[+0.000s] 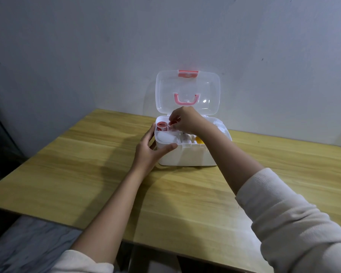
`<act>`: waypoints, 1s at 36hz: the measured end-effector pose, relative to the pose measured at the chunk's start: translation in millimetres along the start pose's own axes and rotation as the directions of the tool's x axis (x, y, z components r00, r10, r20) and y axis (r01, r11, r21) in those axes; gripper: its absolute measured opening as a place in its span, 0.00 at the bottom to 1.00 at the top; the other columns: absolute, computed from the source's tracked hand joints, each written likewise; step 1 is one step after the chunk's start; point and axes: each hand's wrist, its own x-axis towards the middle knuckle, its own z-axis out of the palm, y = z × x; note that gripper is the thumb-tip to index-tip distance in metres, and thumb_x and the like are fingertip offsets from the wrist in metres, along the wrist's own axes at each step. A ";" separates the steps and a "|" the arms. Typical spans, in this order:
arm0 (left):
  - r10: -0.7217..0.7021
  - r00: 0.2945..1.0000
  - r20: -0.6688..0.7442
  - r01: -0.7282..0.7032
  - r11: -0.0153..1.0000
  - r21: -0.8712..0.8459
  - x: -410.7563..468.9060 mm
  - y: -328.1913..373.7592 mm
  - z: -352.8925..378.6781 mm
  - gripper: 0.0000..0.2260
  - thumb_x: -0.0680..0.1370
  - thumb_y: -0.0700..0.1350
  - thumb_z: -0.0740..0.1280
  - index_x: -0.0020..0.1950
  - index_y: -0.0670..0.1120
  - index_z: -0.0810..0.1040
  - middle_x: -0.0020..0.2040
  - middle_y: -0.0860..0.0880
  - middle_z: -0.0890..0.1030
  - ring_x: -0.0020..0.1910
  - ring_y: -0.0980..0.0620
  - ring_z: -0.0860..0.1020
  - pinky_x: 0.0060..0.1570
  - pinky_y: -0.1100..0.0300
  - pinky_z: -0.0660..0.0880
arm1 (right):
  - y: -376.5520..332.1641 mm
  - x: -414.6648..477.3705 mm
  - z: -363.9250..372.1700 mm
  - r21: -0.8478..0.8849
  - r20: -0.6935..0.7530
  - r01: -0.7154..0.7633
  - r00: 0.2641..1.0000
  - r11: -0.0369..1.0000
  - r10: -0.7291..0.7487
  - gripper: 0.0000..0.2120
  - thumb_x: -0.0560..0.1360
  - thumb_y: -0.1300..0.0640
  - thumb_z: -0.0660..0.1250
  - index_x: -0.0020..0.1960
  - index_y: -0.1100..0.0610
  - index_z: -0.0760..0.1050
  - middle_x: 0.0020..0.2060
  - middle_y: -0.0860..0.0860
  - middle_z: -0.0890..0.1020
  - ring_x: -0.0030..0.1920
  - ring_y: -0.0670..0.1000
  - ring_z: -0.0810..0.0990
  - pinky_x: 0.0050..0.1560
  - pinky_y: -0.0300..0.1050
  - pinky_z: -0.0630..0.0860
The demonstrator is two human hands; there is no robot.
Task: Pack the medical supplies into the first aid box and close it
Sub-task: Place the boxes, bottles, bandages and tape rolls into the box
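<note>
A white first aid box (pixel 187 155) stands open at the far middle of the wooden table, its clear lid (pixel 205 91) upright with a pink handle and a red latch. My left hand (pixel 149 149) grips the box's front left corner. My right hand (pixel 185 120) reaches into the back left of the box and pinches a small red-and-white roll (pixel 173 123). Another red-and-white roll (pixel 161 126) sits beside it in the corner. A white pad (pixel 166 137) and a yellow item (pixel 199 140) lie inside the tray.
The wooden table (pixel 87 170) runs up to a pale wall just behind the box lid. A grey fabric (pixel 28 243) lies below the table's near left edge.
</note>
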 end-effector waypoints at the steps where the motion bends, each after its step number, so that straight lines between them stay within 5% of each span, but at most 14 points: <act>1: 0.002 1.000 -0.003 -0.002 1.000 -0.002 -0.6 0.9 0.5 0.38 0.68 0.43 0.79 0.75 0.48 0.67 0.63 0.60 0.76 0.62 0.61 0.75 0.51 0.75 0.74 | 0.1 -0.2 -0.3 0.007 0.001 -0.004 1.000 1.000 0.004 0.15 0.72 0.61 0.69 0.58 0.64 0.77 0.54 0.59 0.82 0.53 0.55 0.80 0.54 0.39 0.74; 6: 0.021 1.000 -0.011 -0.021 1.000 -0.015 -0.4 -0.2 2.0 0.38 0.69 0.40 0.78 0.76 0.47 0.66 0.58 0.64 0.72 0.55 0.72 0.72 0.45 0.79 0.71 | 3.3 -1.3 -1.6 0.031 -0.009 -0.010 1.000 0.999 0.010 0.15 0.72 0.62 0.69 0.58 0.64 0.78 0.55 0.58 0.82 0.53 0.55 0.80 0.50 0.37 0.72; 11: 0.022 1.000 -0.012 -0.022 1.000 -0.006 -1.0 0.7 1.5 0.38 0.68 0.42 0.78 0.75 0.48 0.66 0.60 0.63 0.73 0.57 0.72 0.72 0.54 0.76 0.73 | 5.3 3.2 1.9 0.022 -0.042 -0.011 0.999 1.000 0.012 0.14 0.73 0.64 0.68 0.58 0.64 0.78 0.55 0.58 0.82 0.54 0.55 0.80 0.56 0.41 0.74; 14: 0.026 1.000 -0.008 -0.026 1.000 -0.002 -1.1 0.3 1.2 0.38 0.68 0.43 0.78 0.75 0.48 0.67 0.62 0.61 0.74 0.58 0.70 0.72 0.49 0.78 0.71 | 6.6 5.7 6.2 0.010 -0.096 0.001 0.995 1.000 0.000 0.14 0.72 0.67 0.67 0.57 0.65 0.78 0.53 0.59 0.83 0.53 0.55 0.80 0.54 0.40 0.74; 21: 0.025 1.000 -0.003 -0.025 1.000 0.006 -0.5 -0.1 0.9 0.37 0.69 0.42 0.78 0.75 0.48 0.67 0.61 0.61 0.74 0.55 0.72 0.71 0.45 0.80 0.70 | 8.1 13.0 9.0 -0.036 -0.184 -0.018 0.983 0.999 0.011 0.11 0.73 0.68 0.64 0.53 0.67 0.79 0.49 0.63 0.83 0.50 0.61 0.80 0.54 0.54 0.77; 25: 0.020 1.000 -0.006 -0.020 1.000 0.003 -0.7 0.6 0.7 0.39 0.68 0.43 0.78 0.76 0.48 0.65 0.61 0.63 0.72 0.61 0.65 0.71 0.47 0.80 0.69 | 9.3 15.9 10.9 -0.039 -0.130 -0.001 0.991 0.999 -0.004 0.11 0.72 0.68 0.66 0.54 0.67 0.78 0.49 0.62 0.83 0.49 0.60 0.81 0.53 0.50 0.78; 31: 0.002 1.000 -0.004 -0.002 1.000 -0.010 -0.9 0.6 0.3 0.40 0.67 0.45 0.80 0.76 0.49 0.66 0.57 0.68 0.73 0.55 0.75 0.71 0.50 0.76 0.72 | 10.1 16.5 6.9 -0.014 -0.075 0.016 0.997 1.000 -0.017 0.14 0.72 0.65 0.69 0.57 0.65 0.78 0.53 0.59 0.83 0.52 0.56 0.81 0.51 0.37 0.73; 34: -0.006 1.000 -0.004 0.006 1.000 -0.007 -1.6 2.1 0.5 0.43 0.64 0.49 0.81 0.76 0.50 0.66 0.63 0.61 0.74 0.62 0.66 0.73 0.61 0.66 0.73 | 10.2 15.6 4.0 -0.011 -0.089 0.012 0.996 1.000 -0.013 0.13 0.72 0.64 0.70 0.55 0.65 0.79 0.52 0.59 0.83 0.52 0.55 0.81 0.50 0.37 0.72; 36: 0.000 1.000 -0.008 0.000 1.000 -0.006 -1.8 2.5 0.8 0.40 0.67 0.45 0.80 0.76 0.49 0.66 0.64 0.59 0.74 0.63 0.62 0.72 0.59 0.68 0.74 | 9.7 15.4 2.6 -0.011 -0.096 0.009 0.995 1.000 -0.010 0.12 0.72 0.63 0.70 0.54 0.64 0.80 0.51 0.59 0.83 0.52 0.55 0.81 0.49 0.37 0.71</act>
